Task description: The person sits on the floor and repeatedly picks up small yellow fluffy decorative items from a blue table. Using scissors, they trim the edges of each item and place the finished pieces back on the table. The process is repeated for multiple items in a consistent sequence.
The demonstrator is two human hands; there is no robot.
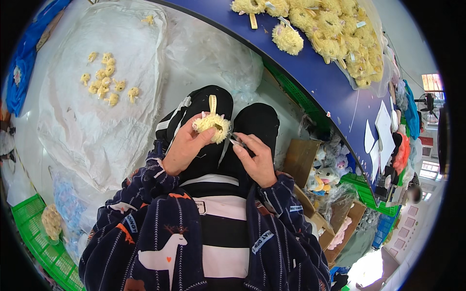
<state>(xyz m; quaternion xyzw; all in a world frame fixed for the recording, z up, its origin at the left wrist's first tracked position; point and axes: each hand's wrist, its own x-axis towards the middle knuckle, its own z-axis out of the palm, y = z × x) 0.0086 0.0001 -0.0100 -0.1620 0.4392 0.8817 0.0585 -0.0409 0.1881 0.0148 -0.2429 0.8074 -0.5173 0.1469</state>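
A navy jacket (286,252) hangs open, ruled with pale dashed stripes. A white deer (162,254) with brown antlers and a red heart decorates its left front. Orange shapes (179,196) sit above the deer; a pale lettered patch (262,242) lies to its right. Beside the deer shows a black-and-white banded top (225,233); beyond it, black trousers (258,123) carry white side stripes.

A broad, flat blue table (310,72) is standing over a smooth, pale grey floor (26,140); small rectangular windows (430,169) are glowing brightly near a white wall (418,228).
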